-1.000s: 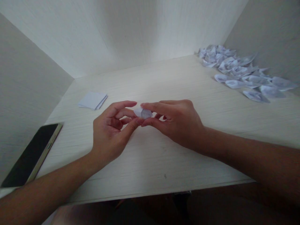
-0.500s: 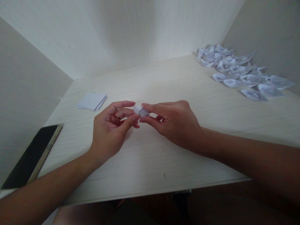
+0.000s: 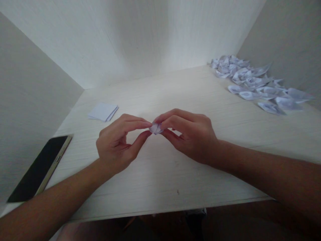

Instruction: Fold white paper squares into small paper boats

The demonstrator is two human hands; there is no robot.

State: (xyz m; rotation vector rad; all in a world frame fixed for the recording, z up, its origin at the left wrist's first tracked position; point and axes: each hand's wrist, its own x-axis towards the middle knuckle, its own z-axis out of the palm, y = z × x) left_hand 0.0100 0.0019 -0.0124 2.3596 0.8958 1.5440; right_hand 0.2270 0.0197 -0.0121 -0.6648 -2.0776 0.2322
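Observation:
A small piece of folded white paper is held between my two hands above the middle of the table. My left hand pinches its left end between thumb and fingertips. On the other side, my right hand grips the right end, its thumb below and fingers on top. A crease shows down the middle of the paper; its ends are hidden by my fingertips.
Folded white paper boats lie heaped at the back right by the wall. A small stack of white paper squares rests left of centre. A dark-screened phone leans at the left edge. The pale table has its front edge near me.
My left fingers have closed from a looser spread into a pinch on the paper's left end. The paper has turned, and its creased face now shows. The camera view has shifted slightly.

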